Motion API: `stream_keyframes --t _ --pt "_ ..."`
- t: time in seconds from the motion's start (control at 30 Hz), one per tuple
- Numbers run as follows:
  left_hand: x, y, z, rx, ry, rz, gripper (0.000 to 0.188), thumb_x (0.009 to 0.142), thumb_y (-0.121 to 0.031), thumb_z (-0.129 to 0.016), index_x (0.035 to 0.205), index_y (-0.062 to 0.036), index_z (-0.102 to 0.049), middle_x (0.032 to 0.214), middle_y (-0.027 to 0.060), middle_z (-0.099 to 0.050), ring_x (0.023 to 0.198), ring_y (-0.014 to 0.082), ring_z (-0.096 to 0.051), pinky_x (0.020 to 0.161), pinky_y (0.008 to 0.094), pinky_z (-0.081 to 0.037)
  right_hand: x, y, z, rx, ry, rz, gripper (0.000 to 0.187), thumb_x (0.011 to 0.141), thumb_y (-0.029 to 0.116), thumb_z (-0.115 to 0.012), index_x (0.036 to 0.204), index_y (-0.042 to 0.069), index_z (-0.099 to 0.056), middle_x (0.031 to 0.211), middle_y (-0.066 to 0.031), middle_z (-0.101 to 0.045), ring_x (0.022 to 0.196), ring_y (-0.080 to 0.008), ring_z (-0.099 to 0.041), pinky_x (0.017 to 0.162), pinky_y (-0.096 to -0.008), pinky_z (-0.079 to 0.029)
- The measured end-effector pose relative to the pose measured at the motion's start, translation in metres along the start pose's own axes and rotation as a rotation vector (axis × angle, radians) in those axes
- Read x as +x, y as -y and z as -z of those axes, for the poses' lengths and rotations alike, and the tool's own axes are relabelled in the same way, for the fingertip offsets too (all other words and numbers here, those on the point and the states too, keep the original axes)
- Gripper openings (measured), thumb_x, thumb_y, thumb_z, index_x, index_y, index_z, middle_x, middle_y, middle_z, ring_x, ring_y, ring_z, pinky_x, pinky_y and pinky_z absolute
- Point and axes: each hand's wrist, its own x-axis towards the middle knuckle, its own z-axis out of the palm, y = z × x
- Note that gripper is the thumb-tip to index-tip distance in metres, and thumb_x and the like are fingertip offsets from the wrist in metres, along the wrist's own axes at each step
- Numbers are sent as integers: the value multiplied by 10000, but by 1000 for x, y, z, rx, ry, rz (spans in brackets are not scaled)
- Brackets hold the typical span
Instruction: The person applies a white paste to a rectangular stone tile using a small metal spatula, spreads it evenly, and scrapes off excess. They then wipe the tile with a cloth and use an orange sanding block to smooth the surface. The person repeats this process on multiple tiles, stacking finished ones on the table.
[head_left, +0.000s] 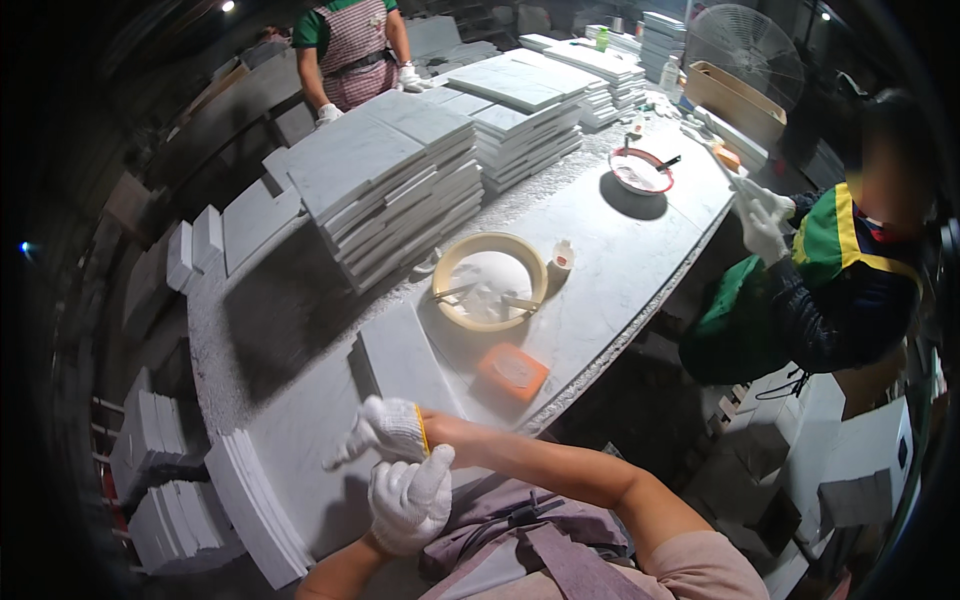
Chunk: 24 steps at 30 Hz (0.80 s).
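Note:
Both my hands wear white knit gloves and are close together above the near end of the marble-topped table (640,240). My right hand (385,430) reaches across from the right, a finger stretched out to the left; its glove has a yellow cuff edge. Just below it is my left hand (410,505), fingers curled and thumb up beside my right wrist. Whether anything is in its curled fingers I cannot make out. Beyond them a pale slab (405,355) lies flat. Farther right are an orange sponge-like block (515,370) and a cream basin (540,280) of white powder with tools in it.
Tall stacks of marble slabs (400,190) stand along the far side. A small white bottle (563,257) and a red-rimmed bowl (640,185) are on the table. One gloved co-worker (770,270) is at right, another (350,50) behind the stacks. Leaning slabs (250,510) line the left edge.

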Motion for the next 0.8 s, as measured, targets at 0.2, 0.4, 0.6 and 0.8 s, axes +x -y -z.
stream_keyframes --t 0.2,0.4,0.6,0.8 --pt "4 3 -1 -13 -96 100 508 823 5 -772 1316 -67 -673 772 13 -628 606 236 -578 594 404 -427 41 -33 19 -138 -293 22 431 1066 286 -646 1418 55 -556 1194 -64 -681 1128 -139 -655 973 -337 -539" --pt "0 0 0 -45 -10 149 447 846 10 -778 1281 -21 -679 907 109 -716 707 319 -649 685 440 -491 53 -34 22 114 269 -28 345 1007 190 -669 1317 42 -695 1239 -84 -728 980 -171 -686 961 -345 -545" --pt "-1 -7 -13 -13 -38 177 404 828 -44 -808 1222 -99 -738 864 69 -714 728 278 -657 695 408 -500 56 -3 13 -377 477 118 448 1025 297 -638 1395 48 -680 1450 -119 -642 1235 -200 -634 1030 -374 -516" --pt "8 -3 -26 -133 -74 126 416 810 -64 -820 1216 -95 -735 915 67 -707 759 282 -656 708 408 -495 57 -16 38 -159 477 155 415 1070 300 -616 1418 77 -656 1584 -173 -498 1375 -272 -567 1124 -392 -491"
